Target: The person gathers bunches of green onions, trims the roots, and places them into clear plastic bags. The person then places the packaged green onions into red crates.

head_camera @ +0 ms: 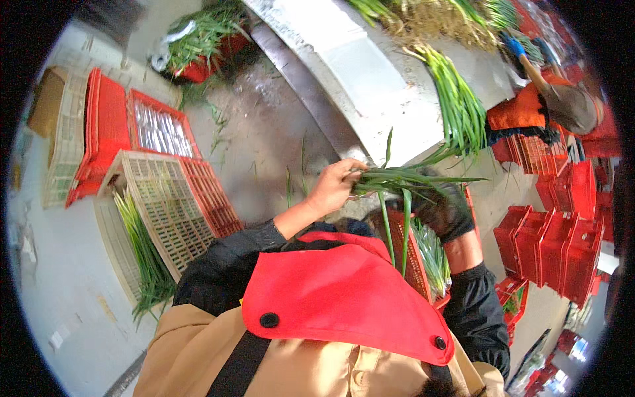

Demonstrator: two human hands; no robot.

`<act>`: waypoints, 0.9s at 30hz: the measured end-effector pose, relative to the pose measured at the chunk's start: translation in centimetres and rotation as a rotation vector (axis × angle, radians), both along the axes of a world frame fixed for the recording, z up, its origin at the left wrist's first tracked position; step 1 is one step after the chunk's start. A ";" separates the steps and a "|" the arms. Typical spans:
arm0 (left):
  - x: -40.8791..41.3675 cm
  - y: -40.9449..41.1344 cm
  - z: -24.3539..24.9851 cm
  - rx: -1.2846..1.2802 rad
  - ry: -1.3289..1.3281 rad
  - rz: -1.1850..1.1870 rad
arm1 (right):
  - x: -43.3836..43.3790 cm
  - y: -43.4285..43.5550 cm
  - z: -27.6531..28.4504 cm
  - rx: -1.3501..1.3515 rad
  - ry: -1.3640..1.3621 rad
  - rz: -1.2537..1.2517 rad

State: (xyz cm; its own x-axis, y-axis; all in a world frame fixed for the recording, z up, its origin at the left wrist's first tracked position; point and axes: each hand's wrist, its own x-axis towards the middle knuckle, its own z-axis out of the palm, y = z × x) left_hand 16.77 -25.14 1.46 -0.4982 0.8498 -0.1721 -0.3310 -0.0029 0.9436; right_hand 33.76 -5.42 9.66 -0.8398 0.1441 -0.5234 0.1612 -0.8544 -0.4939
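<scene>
My bare left hand (337, 182) grips one end of a bunch of scallions (389, 178) in front of my body. The long green leaves run to the right, and two of them hang down. Across the bunch, my right hand (444, 206), in a dark glove, holds the leaves; its fingers are blurred and partly covered by them. Below that hand, a red plastic crate (404, 243) contains more scallions (431, 255). Just beyond my hands is the corner of a pale work table (384, 131), with a larger scallion bunch (454, 99) hanging over its edge.
Red and beige crates (168, 193) stand at left, with scallions (144, 253) beside them. A red tub of leaf scraps (198, 69) is beyond. Stacked red crates (548, 253) stand at right. Another person (526, 109) in blue gloves works along the table.
</scene>
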 end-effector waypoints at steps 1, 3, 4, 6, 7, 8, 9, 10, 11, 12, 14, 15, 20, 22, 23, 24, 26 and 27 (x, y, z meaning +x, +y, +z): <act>-0.1 0.8 0.1 0.014 -0.102 0.008 | 1.4 0.1 -2.4 0.139 -0.138 0.014; -0.9 2.0 2.1 -0.047 -0.039 -0.009 | 4.2 1.2 -4.0 0.013 -0.089 -0.016; -0.9 2.4 3.5 -0.083 -0.014 -0.016 | 5.5 1.4 -3.9 -0.051 -0.068 -0.039; -0.6 3.3 5.7 -0.159 0.079 -0.045 | 5.9 1.8 0.0 0.104 0.000 0.055; -0.5 3.5 6.6 -0.181 0.161 -0.063 | 4.2 0.9 5.0 0.144 0.040 0.060; -0.3 3.5 7.4 -0.206 0.241 -0.078 | 3.4 0.8 8.4 0.183 0.079 0.066; 0.0 3.7 7.9 -0.216 0.306 -0.111 | 3.8 2.0 8.6 0.146 0.112 -0.118; -0.2 4.1 7.4 -0.120 0.183 -0.096 | 4.0 3.4 8.6 0.106 0.169 -0.289; -0.4 4.4 7.5 -0.165 0.303 -0.069 | 4.0 4.0 9.0 0.140 0.233 -0.255; -0.8 4.8 8.3 -0.159 0.328 -0.104 | 4.3 4.6 10.4 0.184 0.289 -0.230; -0.3 5.9 13.3 -0.190 0.021 -0.089 | 4.3 5.7 12.9 0.262 0.423 -0.155; -0.4 6.0 14.1 -0.174 0.009 -0.098 | 4.6 6.0 13.7 0.307 0.486 -0.115; -0.8 6.5 16.7 -0.103 -0.098 -0.109 | 8.0 9.1 9.6 0.802 0.180 -0.053; -0.4 6.8 17.3 -0.092 -0.100 -0.106 | 8.1 6.8 9.9 0.845 0.110 0.109; -0.2 6.9 17.5 -0.092 -0.080 -0.105 | 7.3 5.3 10.6 0.778 0.083 0.130; 0.2 7.2 17.4 -0.081 -0.072 -0.119 | 6.7 4.5 9.8 0.855 0.020 0.131; 0.9 7.7 17.2 -0.078 -0.039 -0.147 | 5.1 3.7 7.8 0.958 -0.118 0.018; 1.1 7.6 17.0 -0.084 -0.016 -0.153 | 4.1 3.8 7.0 0.981 -0.184 -0.011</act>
State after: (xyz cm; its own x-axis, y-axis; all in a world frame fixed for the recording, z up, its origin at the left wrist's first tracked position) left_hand 17.90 -17.50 18.42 -0.3607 0.8978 -0.2525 -0.3363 0.1273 0.9331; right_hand 37.89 -1.61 16.70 -0.7538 0.5896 -0.2900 0.3005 -0.0831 -0.9502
